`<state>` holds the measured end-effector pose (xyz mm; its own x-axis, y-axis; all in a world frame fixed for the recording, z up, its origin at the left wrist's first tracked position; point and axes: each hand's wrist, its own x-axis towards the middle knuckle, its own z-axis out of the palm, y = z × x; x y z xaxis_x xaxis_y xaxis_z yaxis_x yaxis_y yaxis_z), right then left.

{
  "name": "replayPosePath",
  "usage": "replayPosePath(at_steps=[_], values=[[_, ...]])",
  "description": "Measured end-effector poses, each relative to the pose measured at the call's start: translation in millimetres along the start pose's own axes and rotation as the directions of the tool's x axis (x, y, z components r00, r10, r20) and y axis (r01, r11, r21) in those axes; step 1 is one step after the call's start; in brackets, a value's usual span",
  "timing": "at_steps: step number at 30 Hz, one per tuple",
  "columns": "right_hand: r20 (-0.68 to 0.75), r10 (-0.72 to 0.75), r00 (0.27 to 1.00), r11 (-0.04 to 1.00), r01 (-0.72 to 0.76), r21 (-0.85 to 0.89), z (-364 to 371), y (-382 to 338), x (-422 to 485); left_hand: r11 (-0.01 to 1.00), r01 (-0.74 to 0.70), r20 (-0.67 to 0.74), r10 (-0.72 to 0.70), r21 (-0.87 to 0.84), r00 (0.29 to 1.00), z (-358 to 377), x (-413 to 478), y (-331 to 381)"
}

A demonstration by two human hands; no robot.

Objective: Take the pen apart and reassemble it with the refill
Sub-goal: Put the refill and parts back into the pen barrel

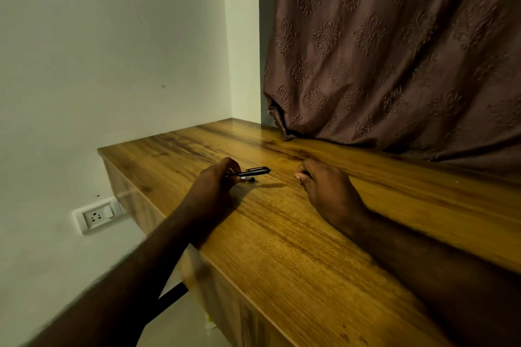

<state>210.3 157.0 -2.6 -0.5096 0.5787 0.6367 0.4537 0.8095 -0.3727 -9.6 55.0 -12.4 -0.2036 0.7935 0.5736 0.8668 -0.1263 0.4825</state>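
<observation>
Black plastic, slim and surely light: the pen (pixel 256 170) pokes out of my left hand (pixel 217 181) toward the right, held just above the wooden table (pixel 282 236), its shadow lying on the grain below. My left fingers curl round its near end. A shorter dark piece (pixel 248 179) shows just under it at my fingertips; I can't tell whether it is a separate part or belongs to the pen.

My right hand (pixel 328 191) rests on the table well apart from the pen, with its fingers curled in and the thumb tucked against the forefinger. I can't tell whether it pinches something small or nothing at all.

I judge the barrel to be stiff, smooth and a little slippery, so it wants a firm pinch on each half rather than a loose hold on the tip. I would take the free end with my right fingers and twist against the left. Any spring or refill inside would be thin and easy to bend or drop.
</observation>
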Motion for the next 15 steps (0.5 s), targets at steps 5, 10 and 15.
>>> replayPosePath(at_steps=[5, 10, 15], values=[[0.002, -0.01, 1.0, 1.0, 0.01, -0.004, 1.0, 0.3, 0.0, 1.0, 0.006, -0.006, -0.006, 0.014, 1.0, 0.8, -0.4, -0.9], [0.009, -0.02, 1.0, 1.0, 0.02, -0.019, 0.8, 0.8, -0.3, 1.0, 0.003, 0.007, -0.003, -0.004, 1.0, 1.0, -0.4, -2.4], [0.028, -0.036, 0.999, 0.999, 0.037, -0.032, 1.6, 1.6, -0.5, 0.999, -0.014, 0.016, 0.013, 0.045, 1.0, -0.3, -1.3, -0.9]])
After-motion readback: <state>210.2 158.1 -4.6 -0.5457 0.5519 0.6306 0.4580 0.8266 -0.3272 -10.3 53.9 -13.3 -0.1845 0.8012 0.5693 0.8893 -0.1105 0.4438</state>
